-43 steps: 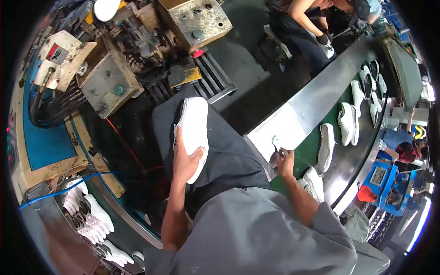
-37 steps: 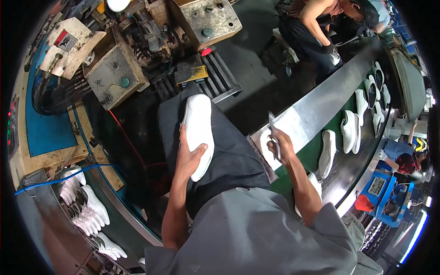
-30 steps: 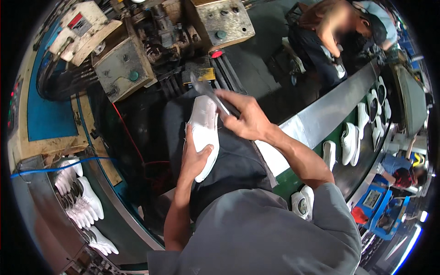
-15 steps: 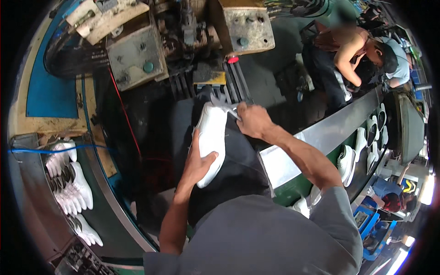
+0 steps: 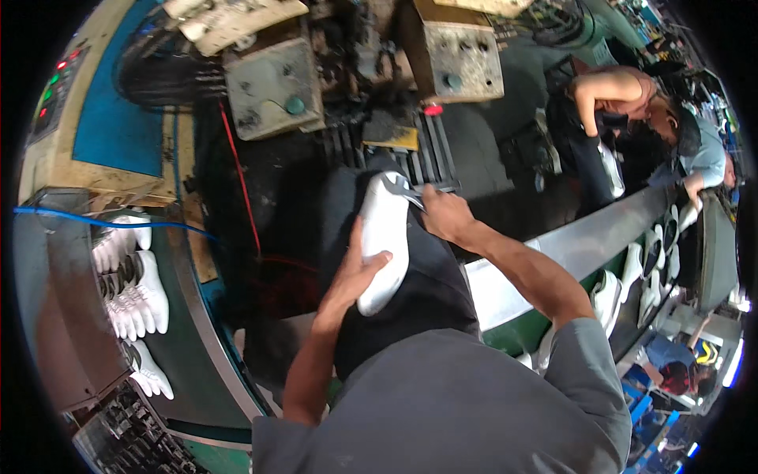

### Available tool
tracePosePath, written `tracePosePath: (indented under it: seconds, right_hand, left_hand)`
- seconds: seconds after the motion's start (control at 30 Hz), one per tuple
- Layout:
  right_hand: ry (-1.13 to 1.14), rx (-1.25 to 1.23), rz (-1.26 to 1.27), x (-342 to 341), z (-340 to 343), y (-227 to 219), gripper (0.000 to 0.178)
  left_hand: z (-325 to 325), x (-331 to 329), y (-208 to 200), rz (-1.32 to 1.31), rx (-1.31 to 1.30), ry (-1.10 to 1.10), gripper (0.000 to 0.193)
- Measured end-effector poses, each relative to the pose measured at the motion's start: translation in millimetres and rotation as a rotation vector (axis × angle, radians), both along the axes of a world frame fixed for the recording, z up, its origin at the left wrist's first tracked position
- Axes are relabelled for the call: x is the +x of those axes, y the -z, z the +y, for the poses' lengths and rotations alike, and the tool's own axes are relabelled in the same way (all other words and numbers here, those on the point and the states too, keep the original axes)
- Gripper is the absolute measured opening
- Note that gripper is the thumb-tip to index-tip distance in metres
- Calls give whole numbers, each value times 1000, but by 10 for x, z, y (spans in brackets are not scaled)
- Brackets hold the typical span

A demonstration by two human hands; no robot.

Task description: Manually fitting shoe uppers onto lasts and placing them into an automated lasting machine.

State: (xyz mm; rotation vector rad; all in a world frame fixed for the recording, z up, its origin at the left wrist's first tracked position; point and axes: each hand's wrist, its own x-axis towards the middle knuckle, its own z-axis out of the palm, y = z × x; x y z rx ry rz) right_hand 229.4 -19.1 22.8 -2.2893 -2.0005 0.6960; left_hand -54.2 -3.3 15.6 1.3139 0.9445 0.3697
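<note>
A white shoe upper [image 5: 385, 245], smooth side up, lies tilted over my lap with its narrow end toward me. My left hand [image 5: 357, 275] is closed around its side, thumb on top. At the far end of the upper, my right hand [image 5: 447, 215] grips grey metal pincers [image 5: 406, 193]. The head of the pincers rests at the upper's rim; whether the jaws bite on it I cannot tell. My fingers hide most of the handles.
Ahead stands a greasy machine with two control boxes [image 5: 275, 91]. On the left, a belt [image 5: 197, 371] carries several white uppers [image 5: 151, 296]. Along the right, a metal-edged conveyor [image 5: 564, 237] bears more white shoes [image 5: 606, 299]. Two people [image 5: 612, 91] bend over work at the far right.
The view has swung a little, shifting the surroundings right. The pincers have turned and now lie closer against the far rim of the upper. Both hands keep their holds.
</note>
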Motion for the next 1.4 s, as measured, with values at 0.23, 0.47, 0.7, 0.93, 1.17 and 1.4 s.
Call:
tracePosePath:
  seconds: [0.23, 0.47, 0.7, 0.93, 1.17, 1.4]
  right_hand:
    - [13, 472, 160, -298, 24, -545, 31]
    - [-11, 424, 103, -483, 44, -778, 26]
    - [-36, 119, -29, -414, -232, -640, 29]
    - [-50, 36, -174, -606, -141, -547, 29]
    - [209, 339, 403, -101, -515, -206, 17]
    - [994, 132, 609, 1145, -1680, 975, 17]
  left_hand:
    - [-63, -43, -78, -34, -32, 9, 106]
    - [-63, -149, -80, -130, -117, -45, 103]
    - [4, -226, -205, -285, -156, -85, 103]
    - [-150, -325, 273, -335, -99, -180, 99]
    - [-489, -1695, -724, -442, -203, -534, 86]
    - [-915, -4197, -328, 1126, 186, -844, 109]
